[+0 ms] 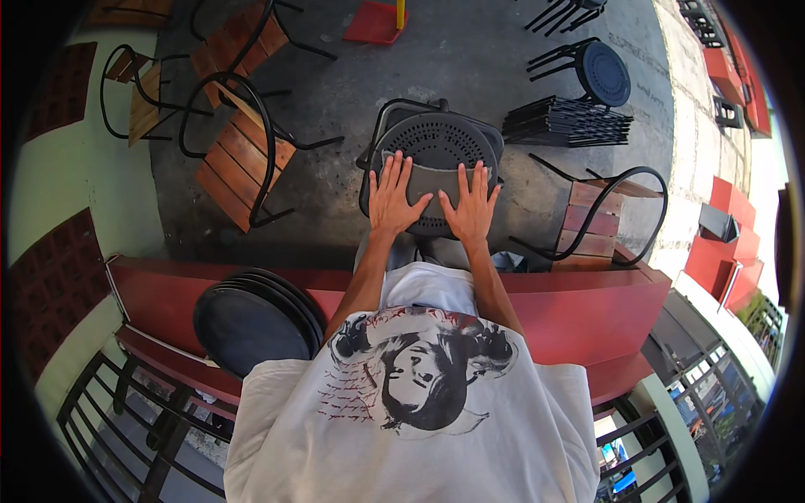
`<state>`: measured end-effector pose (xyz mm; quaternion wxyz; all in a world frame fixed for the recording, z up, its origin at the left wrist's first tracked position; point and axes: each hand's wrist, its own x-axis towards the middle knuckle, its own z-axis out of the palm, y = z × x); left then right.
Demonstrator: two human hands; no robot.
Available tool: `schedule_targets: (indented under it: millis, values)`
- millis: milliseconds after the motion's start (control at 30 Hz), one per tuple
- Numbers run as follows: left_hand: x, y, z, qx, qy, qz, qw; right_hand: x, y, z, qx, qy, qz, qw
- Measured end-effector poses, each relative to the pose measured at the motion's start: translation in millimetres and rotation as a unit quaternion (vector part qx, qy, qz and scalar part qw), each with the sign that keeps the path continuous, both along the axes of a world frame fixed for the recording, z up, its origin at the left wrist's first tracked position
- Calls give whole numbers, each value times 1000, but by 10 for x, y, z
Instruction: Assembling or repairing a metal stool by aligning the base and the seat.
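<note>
The person's white printed shirt (537, 427) fills the near part of the view, with a long red ledge (545, 314) running across behind it. On the ledge, to the person's left, a stack of round black discs (251, 331) leans at a tilt.

Beyond the ledge, both forearms reach forward to a round dark perforated stool seat (436, 132), which sits within a black tubular frame. A grey cloth (432, 179) lies across the seat, directly beneath the person's hands. The left hand (394, 199) rests palm down on the cloth's left part, and the right hand (468, 208) on its right part. Both are flat and wide, fingers extended forward and gripping nothing, the thumbs pointing toward each other without touching. The seat's holes show past the fingertips and again nearer the body.

On the concrete floor (335, 201), a wood-slatted chair (243, 163) lies tipped to the left, and another slatted chair (589, 214) stands to the right. Farther right are a pile of black metal frames (566, 122) and a tipped black round stool (602, 74). Farthest ahead is a red dustpan (369, 23) with a yellow handle.
</note>
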<state>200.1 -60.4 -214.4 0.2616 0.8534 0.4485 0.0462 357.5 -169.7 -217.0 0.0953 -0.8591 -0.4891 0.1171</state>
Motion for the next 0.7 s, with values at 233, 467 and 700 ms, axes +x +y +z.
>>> schedule_targets:
  millis: [233,467,700]
  values:
    - [53,74,67,42,2,-16,999,72,49,90,13,8,-12,1000]
    - [172,654,264,56,8,-136,989,468,275,264,69,2,90,994]
    - [304,874,300,-54,100,-175,978,665,481,263,-65,79,154,983]
